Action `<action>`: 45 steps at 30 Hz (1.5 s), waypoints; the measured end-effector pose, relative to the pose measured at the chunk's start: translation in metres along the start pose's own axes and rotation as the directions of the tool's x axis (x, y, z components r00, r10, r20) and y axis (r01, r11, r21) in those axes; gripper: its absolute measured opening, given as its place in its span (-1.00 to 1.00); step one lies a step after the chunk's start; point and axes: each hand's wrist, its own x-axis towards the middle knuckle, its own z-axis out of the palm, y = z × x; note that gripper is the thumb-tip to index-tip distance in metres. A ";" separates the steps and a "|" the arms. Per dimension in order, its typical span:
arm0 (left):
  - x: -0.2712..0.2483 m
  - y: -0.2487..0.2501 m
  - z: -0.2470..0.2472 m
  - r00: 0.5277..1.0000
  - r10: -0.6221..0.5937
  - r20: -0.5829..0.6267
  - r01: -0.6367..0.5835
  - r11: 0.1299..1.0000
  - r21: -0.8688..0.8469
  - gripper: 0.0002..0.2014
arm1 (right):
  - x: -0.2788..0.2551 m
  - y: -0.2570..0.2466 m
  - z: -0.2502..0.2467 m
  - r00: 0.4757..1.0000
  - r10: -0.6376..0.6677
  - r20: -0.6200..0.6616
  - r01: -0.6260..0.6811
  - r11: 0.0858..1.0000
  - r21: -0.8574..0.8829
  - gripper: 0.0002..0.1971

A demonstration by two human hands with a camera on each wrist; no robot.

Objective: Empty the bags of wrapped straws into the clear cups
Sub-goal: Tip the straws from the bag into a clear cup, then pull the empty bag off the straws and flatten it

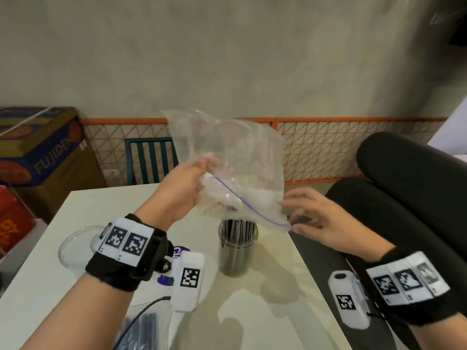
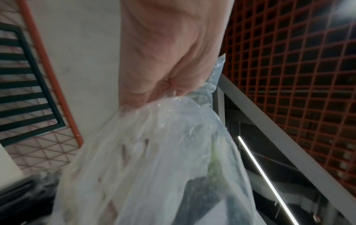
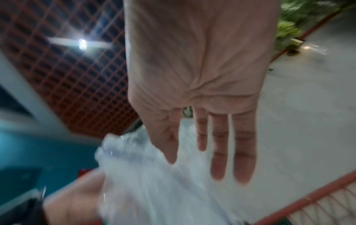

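Observation:
A clear zip bag (image 1: 227, 160) hangs upside down above the table, its blue zip edge just over a clear cup (image 1: 237, 251) packed with dark wrapped straws. My left hand (image 1: 199, 173) grips the bag's crumpled middle; the left wrist view shows the bag (image 2: 154, 159) bunched under its curled fingers (image 2: 173, 82). My right hand (image 1: 300, 210) is spread flat, fingertips beside the bag's mouth corner, holding nothing. Its straight fingers (image 3: 217, 146) show in the right wrist view, with the bag (image 3: 144, 175) just beyond. The bag looks empty. A second, empty clear cup (image 1: 73, 246) lies behind my left wrist.
Another bag of dark straws (image 1: 144, 329) lies at the white table's (image 1: 265, 311) near edge under a black cable. A black chair (image 1: 404, 198) stands right of the table. Cardboard boxes (image 1: 43, 152) are stacked at the left, and a green slatted chair (image 1: 151, 162) is behind the table.

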 end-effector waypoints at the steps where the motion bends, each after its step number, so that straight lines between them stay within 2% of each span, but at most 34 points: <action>1: -0.003 -0.004 0.003 0.999 -0.025 0.037 0.022 0.996 0.081 -0.68 | -0.004 -0.009 -0.009 0.996 -0.018 -0.093 0.020 1.000 0.023 -0.59; 3: -0.007 -0.012 0.010 0.992 -0.070 0.104 0.045 0.973 0.225 -0.69 | -0.005 -0.032 -0.025 0.949 -0.082 -0.305 0.076 0.997 -0.030 -0.69; 5: -0.012 -0.018 0.019 0.974 -0.107 0.200 0.037 0.945 0.325 -0.69 | 0.003 -0.051 -0.029 0.919 -0.126 -0.373 0.073 0.986 -0.151 -0.58; 7: -0.020 -0.022 0.031 0.945 -0.133 0.297 0.020 0.935 0.355 -0.69 | 0.015 -0.063 -0.020 0.947 -0.077 -0.313 -0.005 0.968 -0.252 -0.40; 8: -0.024 -0.023 0.036 0.937 -0.147 0.316 0.022 0.930 0.367 -0.71 | 0.020 -0.067 -0.013 0.964 -0.036 -0.265 -0.043 0.958 -0.285 -0.39; 11: -0.027 -0.033 0.042 0.935 -0.153 0.320 0.036 0.939 0.343 -0.73 | 0.030 -0.069 0.010 0.975 0.010 -0.224 -0.070 0.963 -0.260 -0.69; 13: -0.030 -0.044 0.039 0.932 -0.130 0.337 0.007 0.939 0.344 -0.44 | 0.030 -0.069 0.021 0.964 0.012 -0.267 -0.089 0.957 -0.276 -0.83; 14: -0.033 -0.049 0.037 0.926 -0.129 0.356 -0.003 0.938 0.348 -0.28 | 0.030 -0.069 0.025 0.960 0.009 -0.281 -0.098 0.947 -0.305 -0.84; 15: -0.038 -0.055 0.034 0.917 -0.134 0.377 -0.006 0.938 0.347 -0.21 | 0.029 -0.070 0.029 0.959 0.006 -0.285 -0.105 0.937 -0.333 -0.83; 16: -0.045 -0.060 0.031 0.903 -0.146 0.405 -0.002 0.939 0.343 -0.22 | 0.028 -0.070 0.031 0.959 0.007 -0.285 -0.112 0.928 -0.355 -0.81; 18: -0.061 -0.076 0.019 0.880 -0.212 0.426 0.061 0.938 0.340 -0.40 | 0.025 -0.066 0.029 0.949 0.032 -0.315 -0.155 0.915 -0.373 -0.80; 19: -0.069 -0.083 0.010 0.887 -0.235 0.398 0.094 0.935 0.343 -0.52 | 0.023 -0.060 0.025 0.934 0.068 -0.349 -0.204 0.907 -0.368 -0.79; 21: -0.085 -0.098 -0.012 0.938 -0.201 0.282 0.101 0.938 0.330 -0.79 | 0.018 -0.047 0.016 0.889 0.183 -0.419 -0.337 0.882 -0.330 -0.75; 22: -0.093 -0.105 -0.023 0.959 -0.185 0.214 0.114 0.945 0.308 -0.87 | 0.014 -0.041 0.013 0.867 0.244 -0.434 -0.398 0.862 -0.312 -0.74; 24: -0.108 -0.117 -0.037 0.974 -0.197 0.108 0.162 0.948 0.275 -0.89 | 0.008 -0.031 0.018 0.847 0.332 -0.416 -0.467 0.837 -0.284 -0.75; 27: -0.124 -0.133 -0.045 0.966 -0.249 0.075 0.215 0.927 0.306 -0.89 | 0.001 -0.026 0.037 0.838 0.376 -0.395 -0.495 0.829 -0.261 -0.79; 31: -0.129 -0.147 -0.062 0.971 -0.237 -0.021 0.227 0.897 0.379 -0.87 | -0.006 -0.027 0.040 0.772 0.439 -0.460 -0.571 0.796 -0.201 -0.81; 33: -0.134 -0.147 -0.066 0.963 -0.267 0.029 0.223 0.855 0.468 -0.89 | -0.011 -0.031 0.043 0.787 0.437 -0.435 -0.561 0.800 -0.213 -0.86; 35: -0.135 -0.139 -0.059 0.946 -0.282 0.162 0.137 0.798 0.587 -0.70 | -0.014 -0.042 0.050 0.843 0.386 -0.375 -0.494 0.831 -0.256 -0.87; 36: -0.133 -0.132 -0.051 0.935 -0.270 0.230 0.086 0.802 0.591 -0.57 | -0.014 -0.049 0.054 0.872 0.344 -0.348 -0.447 0.849 -0.281 -0.87; 38: -0.125 -0.115 -0.028 0.907 -0.257 0.335 0.076 0.879 0.470 -0.33 | -0.012 -0.063 0.059 0.919 0.245 -0.309 -0.348 0.873 -0.342 -0.87; 40: -0.115 -0.101 -0.004 0.866 -0.271 0.421 0.149 0.942 0.301 -0.23 | -0.011 -0.076 0.060 0.948 0.142 -0.284 -0.257 0.866 -0.428 -0.82; 42: -0.109 -0.090 0.015 0.871 -0.257 0.418 0.165 0.956 0.244 -0.44 | -0.013 -0.085 0.059 0.959 0.065 -0.276 -0.200 0.846 -0.494 -0.79; 44: -0.105 -0.080 0.029 0.910 -0.213 0.356 0.094 0.942 0.322 -0.67 | -0.018 -0.090 0.056 0.960 -0.011 -0.280 -0.131 0.865 -0.484 -0.79; 45: -0.104 -0.078 0.034 0.923 -0.190 0.333 0.061 0.930 0.362 -0.71 | -0.022 -0.090 0.052 0.957 -0.052 -0.285 -0.088 0.886 -0.455 -0.71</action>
